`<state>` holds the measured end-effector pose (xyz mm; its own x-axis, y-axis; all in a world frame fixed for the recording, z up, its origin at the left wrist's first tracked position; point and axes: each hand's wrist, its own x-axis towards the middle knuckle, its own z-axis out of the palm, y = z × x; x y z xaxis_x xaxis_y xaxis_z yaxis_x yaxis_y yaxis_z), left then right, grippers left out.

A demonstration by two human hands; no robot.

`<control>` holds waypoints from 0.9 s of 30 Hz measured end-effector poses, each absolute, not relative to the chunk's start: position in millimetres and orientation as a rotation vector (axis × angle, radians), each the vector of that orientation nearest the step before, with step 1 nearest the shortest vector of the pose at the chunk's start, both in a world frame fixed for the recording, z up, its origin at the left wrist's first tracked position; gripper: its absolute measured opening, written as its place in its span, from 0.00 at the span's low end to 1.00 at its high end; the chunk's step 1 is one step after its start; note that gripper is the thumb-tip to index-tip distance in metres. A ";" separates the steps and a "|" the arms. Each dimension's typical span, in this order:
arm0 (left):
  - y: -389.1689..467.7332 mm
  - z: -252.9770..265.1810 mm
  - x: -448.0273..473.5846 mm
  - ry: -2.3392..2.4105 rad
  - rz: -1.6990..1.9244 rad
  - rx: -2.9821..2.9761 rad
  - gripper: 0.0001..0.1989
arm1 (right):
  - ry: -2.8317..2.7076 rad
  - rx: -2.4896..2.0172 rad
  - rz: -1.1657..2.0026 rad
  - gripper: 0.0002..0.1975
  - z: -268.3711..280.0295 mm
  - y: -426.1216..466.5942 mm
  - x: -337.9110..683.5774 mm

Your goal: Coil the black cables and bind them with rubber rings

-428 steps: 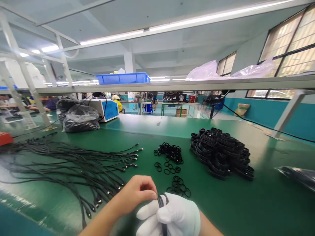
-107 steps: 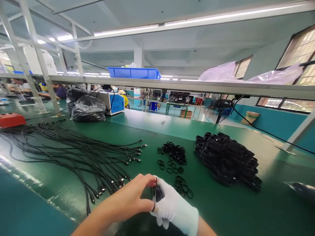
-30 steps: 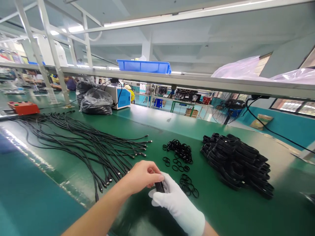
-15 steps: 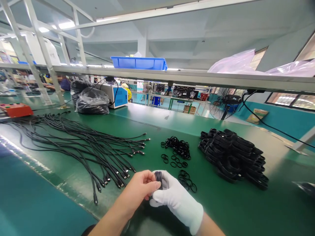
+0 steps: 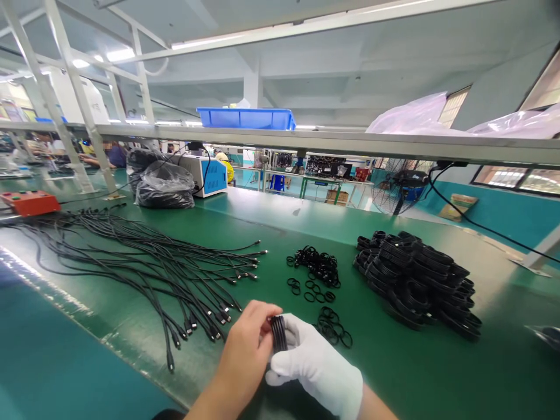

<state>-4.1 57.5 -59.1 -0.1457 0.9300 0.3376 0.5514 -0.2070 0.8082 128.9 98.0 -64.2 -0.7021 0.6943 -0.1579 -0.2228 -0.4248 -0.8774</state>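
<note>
A coiled black cable [image 5: 279, 334] is held between my two hands over the front of the green table. My bare left hand [image 5: 250, 341] closes on the coil's left side, its fingertips partly hidden behind it. On the other side my right hand [image 5: 301, 359], in a white glove, grips the coil between thumb and fingers. Just beyond the glove lie loose black rings [image 5: 333, 326], with a denser pile of rings [image 5: 315, 263] farther back. Straight black USB cables [image 5: 175, 262] spread out to the left, and a heap of coiled cables [image 5: 415, 280] lies on the right.
A red control box [image 5: 30, 203] sits at the far left. Bagged black items [image 5: 164, 184] and a blue-and-white machine [image 5: 210, 175] stand at the back. An overhead shelf [image 5: 332, 141] carries a blue bin [image 5: 247, 119]. Behind the table is a fan [image 5: 398, 184]; people work in the left distance.
My left hand has turned and shifted along the coil, its thumb drawn down from the front. The coil has tilted and more of its side shows. The view has moved slightly.
</note>
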 end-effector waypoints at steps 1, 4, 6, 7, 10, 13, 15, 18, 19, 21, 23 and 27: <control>57.2 -61.2 -2.8 1.677 1.311 1.789 0.17 | -1.221 -0.681 2.138 0.29 -64.8 97.9 127.7; 56.6 -68.6 -0.6 1.755 1.406 1.816 0.15 | -1.227 -0.640 2.148 0.29 -66.5 97.7 125.0; 56.8 -73.3 -1.1 1.759 1.483 1.752 0.14 | -1.216 -0.624 2.192 0.29 -67.5 97.3 124.3; 57.1 -75.2 -1.7 1.744 1.512 1.714 0.13 | -1.211 -0.618 2.213 0.29 -67.9 97.0 124.3; 59.5 -77.8 -3.9 1.694 1.565 1.682 0.12 | -1.210 -0.619 2.215 0.28 -69.0 96.3 125.5; 64.8 -76.3 -5.0 1.702 1.558 1.731 0.12 | -1.201 -0.568 2.232 0.27 -69.3 97.2 129.0; 69.8 -73.8 -5.5 1.728 1.515 1.721 0.12 | -1.161 -0.493 2.307 0.24 -69.0 98.7 132.3; 76.0 -68.0 -7.9 1.772 1.426 1.675 0.11 | -1.153 -0.447 2.345 0.23 -68.3 100.8 135.9; 76.8 -65.2 -9.4 1.769 1.382 1.666 0.11 | -1.170 -0.463 2.331 0.24 -68.2 101.3 136.3; 75.8 -58.4 -13.7 1.721 1.288 1.627 0.12 | -1.183 -0.511 2.301 0.25 -68.2 101.7 136.6; 71.1 -50.8 -18.4 1.634 1.219 1.542 0.11 | -1.143 -0.542 2.294 0.25 -68.1 102.0 136.8; 58.1 -40.8 -21.0 1.516 1.129 1.431 0.04 | -1.112 -0.509 2.311 0.22 -67.0 102.1 137.4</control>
<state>-21.0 58.1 -40.8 -0.0915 0.9947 0.0479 0.3308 -0.0150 0.9436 137.4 102.1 -67.0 -0.7938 0.5987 -0.1069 -0.2899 -0.5271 -0.7988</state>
